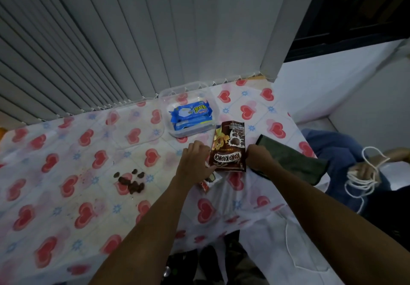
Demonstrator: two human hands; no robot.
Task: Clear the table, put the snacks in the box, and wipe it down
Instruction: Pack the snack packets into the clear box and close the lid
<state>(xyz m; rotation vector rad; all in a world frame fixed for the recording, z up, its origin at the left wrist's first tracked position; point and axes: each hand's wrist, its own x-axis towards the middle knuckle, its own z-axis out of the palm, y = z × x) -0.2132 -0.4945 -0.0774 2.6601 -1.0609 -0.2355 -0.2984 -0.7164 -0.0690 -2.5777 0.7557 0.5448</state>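
A brown Koko Krunch packet [229,146] lies on the heart-patterned tablecloth [66,196]. My left hand [196,159] grips its left edge and my right hand [260,158] grips its right edge. Just behind it stands a clear plastic box [210,98] with blue snack packets [192,116] inside. A small red and white wrapper [208,182] pokes out from under my left wrist. A dark green cloth [290,158] lies folded to the right of my right hand. Brown crumbs [132,181] are spilled on the tablecloth to the left.
A clear lid [135,127] lies flat left of the box. Grey vertical blinds [111,40] hang behind the table. At the right, beyond the table edge, another person's hand [363,171] holds a coil of white cord.
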